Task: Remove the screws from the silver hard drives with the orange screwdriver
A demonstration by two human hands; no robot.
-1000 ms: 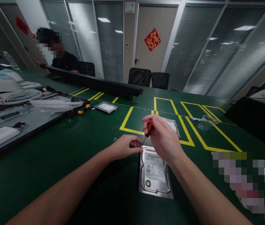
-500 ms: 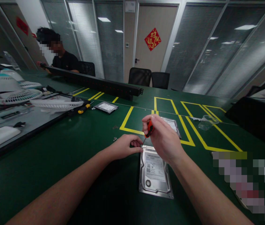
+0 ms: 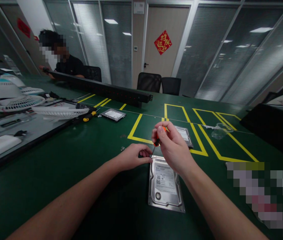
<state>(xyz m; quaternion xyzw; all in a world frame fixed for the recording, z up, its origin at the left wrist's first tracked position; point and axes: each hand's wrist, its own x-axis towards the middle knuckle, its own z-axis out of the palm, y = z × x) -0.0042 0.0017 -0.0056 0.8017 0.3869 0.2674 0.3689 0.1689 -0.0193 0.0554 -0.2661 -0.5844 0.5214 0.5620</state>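
- At the far left of the frame, white plastic fan grilles (image 3: 18,103) and other pale parts lie on a grey board; behind them, upper left, a person in a black shirt (image 3: 70,65) sits at the table.
- A yellow-and-black handled tool (image 3: 89,116) lies at the board's right end, and just right of it a small silver hard drive (image 3: 113,114) rests flat on the green table (image 3: 56,166).
- A long black bar (image 3: 101,88) runs across the table behind these.
- The left hand (image 3: 131,156) rests on the table at centre, its fingertips pinched together right at the upper left corner of the silver rectangular hard drive with a white label (image 3: 166,185), which lies flat in the lower centre of the frame.
- The right hand (image 3: 173,146) is closed around a small orange-handled screwdriver (image 3: 158,140), held tilted, its tip down at that same corner of the drive beside the left fingertips.
- Behind the right hand another silver drive (image 3: 185,135) lies on yellow taped lines (image 3: 199,140).
- Further right a clear plastic cup (image 3: 219,131) lies on the table, and a black case (image 3: 274,130) sits at the right edge.
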